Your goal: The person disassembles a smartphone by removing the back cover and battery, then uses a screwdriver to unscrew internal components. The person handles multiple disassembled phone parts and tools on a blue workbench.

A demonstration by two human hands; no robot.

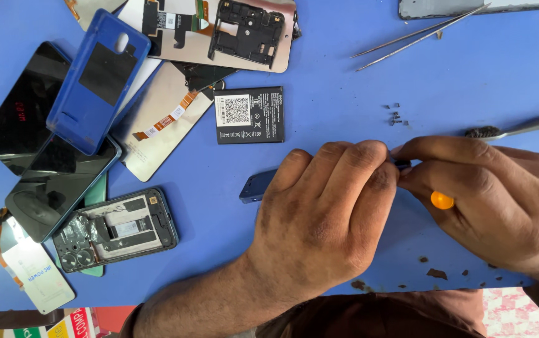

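My left hand (319, 213) is clamped over the dark phone body (258, 186) on the blue mat (344, 81); my right hand (494, 194) grips an orange-tipped screwdriver (442, 200) at its edge. I'd advise steady downward pressure — loose screws (396, 116) lie near.

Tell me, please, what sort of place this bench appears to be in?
Probably a phone repair bench: opened phone frames and loose screens lie on a blue mat, with a black battery, tweezers and tiny screws.

Blue mat (344, 81) w/ black battery (249, 115), tweezers (416, 37), tiny screws (396, 116), phone frame (114, 231).
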